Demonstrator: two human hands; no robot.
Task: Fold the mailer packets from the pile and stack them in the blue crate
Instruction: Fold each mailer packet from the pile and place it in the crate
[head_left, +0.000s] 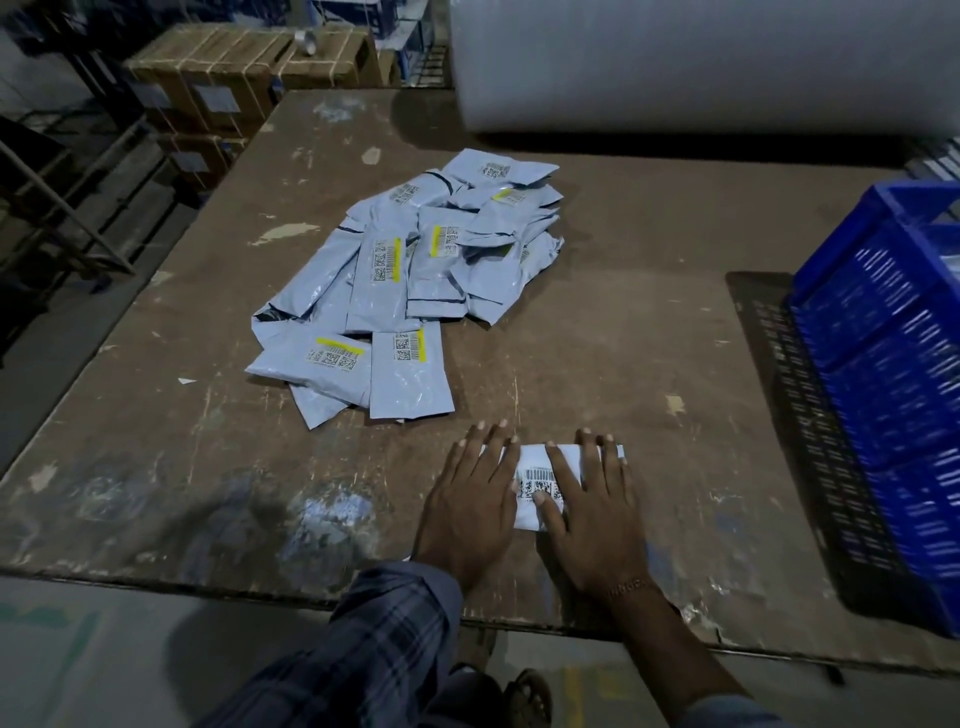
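Note:
A pile of grey mailer packets (415, 270) with barcode labels and yellow strips lies in the middle of the worn brown table (156, 441). Near the front edge one white mailer packet (535, 470) lies flat, barcode side up. My left hand (470, 512) presses on its left part with straight fingers. My right hand (589, 512) lies flat over its right part, fingers spread. Much of this packet is hidden under both hands. The blue crate (883, 364) stands at the table's right edge; its inside is out of view.
A big white roll (701, 62) lies across the table's far side. Strapped cardboard boxes (223, 78) stand beyond the far left corner, beside a dark metal rack (62, 197). My feet in sandals (524, 696) show below the table's front edge.

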